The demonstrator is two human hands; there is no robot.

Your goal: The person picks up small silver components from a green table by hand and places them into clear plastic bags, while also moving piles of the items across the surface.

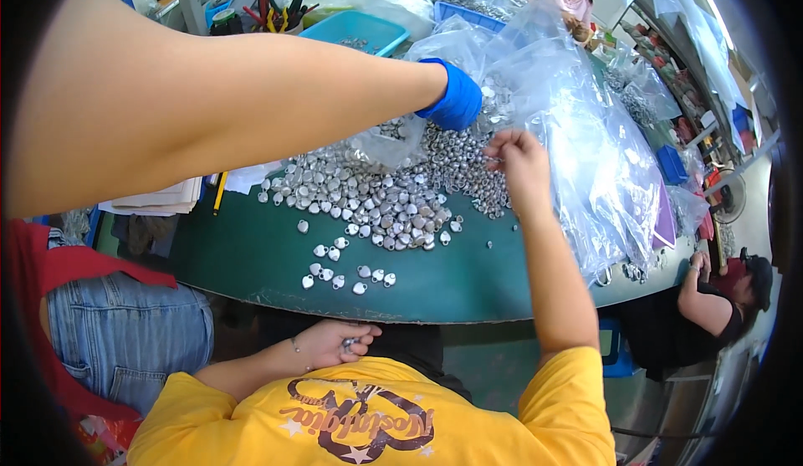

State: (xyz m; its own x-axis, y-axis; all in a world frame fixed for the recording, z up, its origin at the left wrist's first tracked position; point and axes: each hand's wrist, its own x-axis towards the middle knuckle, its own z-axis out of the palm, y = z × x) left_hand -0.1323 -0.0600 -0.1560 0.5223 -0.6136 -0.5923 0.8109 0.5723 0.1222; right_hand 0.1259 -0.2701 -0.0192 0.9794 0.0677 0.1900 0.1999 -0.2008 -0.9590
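My left hand (333, 345) is curled near my lap, below the table's front edge, with a small silver metal piece (349, 344) showing between its fingers. At the right side of the heap, my right hand (520, 165) has its fingers pinched together; whatever is in them is too small to make out. Under and beside it lie small silver ring-like pieces (473, 169). Left of these spreads a pile of silver heart-shaped charms (368, 194) with small loops. A few loose charms (326, 275) lie apart near the front edge.
A co-worker's arm (251, 106) crosses from the left, a blue covering (456, 98) at its end, over the pile. Clear plastic bags (577, 165) cover the right side. Behind stand a turquoise tray (360, 31) and pliers (280, 10). Other people sit farther off around the green table (452, 286).
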